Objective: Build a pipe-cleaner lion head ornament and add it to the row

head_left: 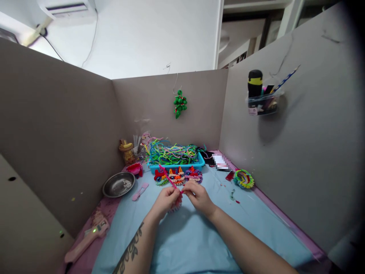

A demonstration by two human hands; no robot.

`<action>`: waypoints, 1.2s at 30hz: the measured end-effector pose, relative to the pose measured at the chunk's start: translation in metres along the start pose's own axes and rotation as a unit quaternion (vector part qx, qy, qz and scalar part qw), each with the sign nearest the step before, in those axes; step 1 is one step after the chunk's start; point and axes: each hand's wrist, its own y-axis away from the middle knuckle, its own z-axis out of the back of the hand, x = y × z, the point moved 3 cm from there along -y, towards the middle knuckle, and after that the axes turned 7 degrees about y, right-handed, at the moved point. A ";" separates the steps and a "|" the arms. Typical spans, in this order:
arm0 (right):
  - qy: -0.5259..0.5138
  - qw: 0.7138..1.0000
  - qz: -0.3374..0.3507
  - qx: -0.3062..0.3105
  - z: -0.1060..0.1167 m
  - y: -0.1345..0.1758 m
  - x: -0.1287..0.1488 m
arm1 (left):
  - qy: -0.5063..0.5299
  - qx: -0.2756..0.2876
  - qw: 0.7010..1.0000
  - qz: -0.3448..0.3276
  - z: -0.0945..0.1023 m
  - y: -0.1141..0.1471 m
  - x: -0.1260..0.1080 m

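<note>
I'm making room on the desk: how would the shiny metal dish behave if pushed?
The metal dish looks wide and shallow, so it probably won't tip easily. Its shiny surface may be slippery. The small white pieces inside appear loose, so they would likely slide about.

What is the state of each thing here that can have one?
Left hand: gripping pink piece
Right hand: pinching same piece
Blue tray: heaped with strands
Metal bowl: upright, holding white bits
Pink tool: lying, green light lit
Green ornament: hanging
Clear box: on wall, filled
</note>
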 end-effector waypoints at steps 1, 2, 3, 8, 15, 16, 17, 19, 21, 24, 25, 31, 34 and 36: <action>0.002 1.000 0.004 -0.004 0.000 0.000 0.001 | 0.008 0.004 1.000 0.002 0.000 0.000 0.000; 0.003 1.000 0.007 -0.007 0.001 0.000 0.002 | 0.016 0.009 1.000 0.003 0.000 0.001 0.000; 0.003 1.000 0.009 -0.010 0.001 -0.001 0.003 | 0.024 0.015 1.000 0.003 -0.001 0.001 0.000; -0.007 1.000 0.021 -0.015 0.002 -0.002 0.009 | 0.085 0.048 0.995 0.003 -0.003 0.004 -0.003; 0.040 0.997 0.066 -0.004 0.000 0.002 0.007 | 0.136 0.052 0.989 0.027 -0.001 0.003 0.001; 0.050 0.996 0.077 0.000 -0.001 0.002 0.007 | 0.138 0.051 0.989 0.026 -0.001 0.002 0.002; 0.058 0.994 0.088 0.003 -0.001 0.003 0.006 | 0.139 0.048 0.989 0.024 0.000 0.002 0.002; 0.069 0.992 0.102 0.004 -0.002 0.004 0.006 | 0.135 0.039 0.990 0.020 0.001 0.001 0.002; 0.072 0.992 0.107 0.003 -0.003 0.004 0.007 | 0.127 0.034 0.991 0.012 0.001 0.001 0.001; 0.064 0.993 0.096 0.007 -0.004 0.005 0.007 | 0.110 0.037 0.993 -0.005 -0.001 0.002 -0.002; 0.060 0.994 0.088 0.008 -0.005 0.006 0.007 | 0.102 0.038 0.994 -0.011 -0.001 0.002 -0.004; 0.041 0.998 0.042 0.011 -0.006 0.005 0.005 | 0.030 -0.015 0.997 -0.068 0.002 0.000 -0.006; 0.027 0.999 0.015 0.010 -0.006 0.003 0.003 | -0.039 -0.055 0.991 -0.117 0.006 -0.001 -0.007; 0.022 1.000 -0.006 0.003 -0.006 0.002 0.002 | -0.080 -0.076 0.984 -0.138 0.008 -0.002 -0.008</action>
